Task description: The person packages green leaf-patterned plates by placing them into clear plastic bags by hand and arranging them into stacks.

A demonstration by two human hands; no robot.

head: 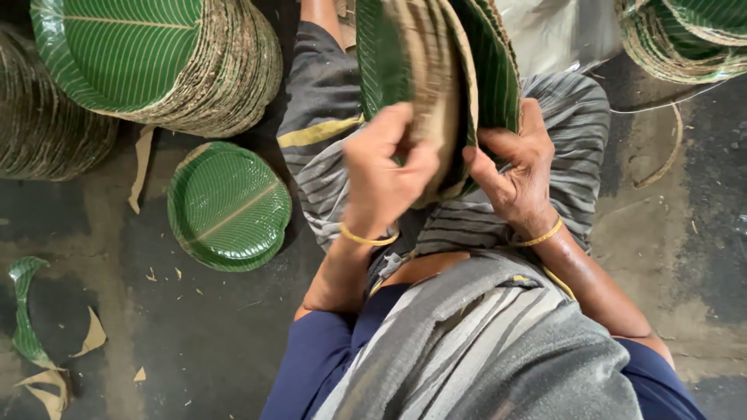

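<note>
While I hold the bundle of plates (436, 78) on edge over my lap at the top centre of the frame, my left hand (381, 175) pinches its brown edges and my right hand (513, 175) clamps the green outer face. I judge the thin plates could fan apart and slide off my knees if either pinch loosens. A small pile of plates (228, 206) lies on the floor at centre left, beneath a tall leaning stack (156, 62); torn scraps (35, 334) litter the lower left. Nothing blocks my hands.
</note>
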